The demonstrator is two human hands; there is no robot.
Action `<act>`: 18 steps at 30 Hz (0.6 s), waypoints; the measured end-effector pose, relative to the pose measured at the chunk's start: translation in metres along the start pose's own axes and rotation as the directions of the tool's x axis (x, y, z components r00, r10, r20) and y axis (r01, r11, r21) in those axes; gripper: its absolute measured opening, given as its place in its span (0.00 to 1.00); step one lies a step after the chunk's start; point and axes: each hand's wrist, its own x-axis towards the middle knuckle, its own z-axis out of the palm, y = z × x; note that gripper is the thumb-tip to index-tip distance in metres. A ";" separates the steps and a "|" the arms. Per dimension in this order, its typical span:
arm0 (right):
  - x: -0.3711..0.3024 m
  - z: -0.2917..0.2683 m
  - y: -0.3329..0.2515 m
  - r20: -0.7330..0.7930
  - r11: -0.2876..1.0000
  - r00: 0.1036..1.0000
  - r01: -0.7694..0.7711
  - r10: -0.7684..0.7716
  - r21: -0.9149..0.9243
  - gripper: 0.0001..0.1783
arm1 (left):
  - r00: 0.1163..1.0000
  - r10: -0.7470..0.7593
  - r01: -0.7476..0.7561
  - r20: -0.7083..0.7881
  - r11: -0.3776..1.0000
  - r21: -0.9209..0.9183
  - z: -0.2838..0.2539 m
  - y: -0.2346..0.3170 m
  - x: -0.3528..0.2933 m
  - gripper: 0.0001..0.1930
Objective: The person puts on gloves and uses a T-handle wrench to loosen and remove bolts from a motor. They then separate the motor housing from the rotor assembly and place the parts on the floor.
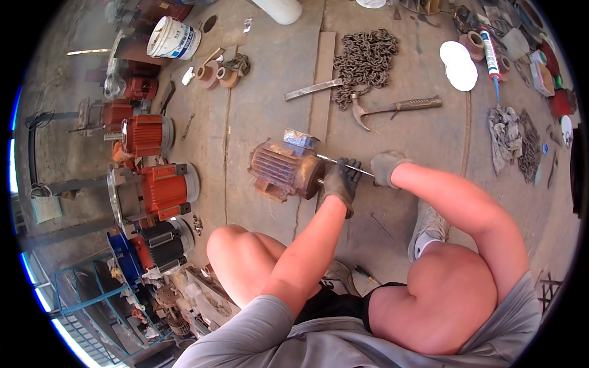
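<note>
A rusty electric motor (279, 168) with a finned housing lies on the floor in front of me, its round end cover turned to the right. Its small terminal box (300, 138) has a torn silvery surface. A thin metal rod (365, 172), like a screwdriver shank, runs from the upper edge of the end cover to my right. Around its far right end my gloved right hand (388, 167) is closed, hiding any handle. My gloved left hand (341, 183) is beside the motor's shaft, fingers curled at the middle of the rod.
Beyond the motor lie a claw hammer (399, 108), a flat metal bar (313, 89) and a heaped chain (368, 58). Orange motors (164, 191) and a black one (162, 245) line the left. A screwdriver (367, 274) and a thin rod (381, 226) lie near my feet.
</note>
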 end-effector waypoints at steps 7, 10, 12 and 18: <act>0.008 0.029 0.012 -0.048 0.992 0.993 -0.111 0.108 -0.056 0.19 | 0.995 -0.025 0.030 -0.095 0.998 0.056 0.023 -0.001 -0.008 0.22; 0.011 0.016 0.004 0.012 0.993 0.996 -0.082 0.083 -0.081 0.19 | 0.992 -0.090 0.094 0.090 0.995 -0.041 -0.017 0.004 0.020 0.21; 0.001 0.010 0.025 0.035 0.988 0.988 -0.153 0.153 -0.008 0.18 | 0.997 0.012 -0.029 0.076 0.973 0.228 0.001 0.008 0.000 0.20; -0.019 -0.046 0.024 -0.026 0.994 0.995 -0.092 0.093 0.052 0.43 | 0.456 0.823 -0.671 0.340 0.067 0.738 0.017 0.123 -0.033 0.14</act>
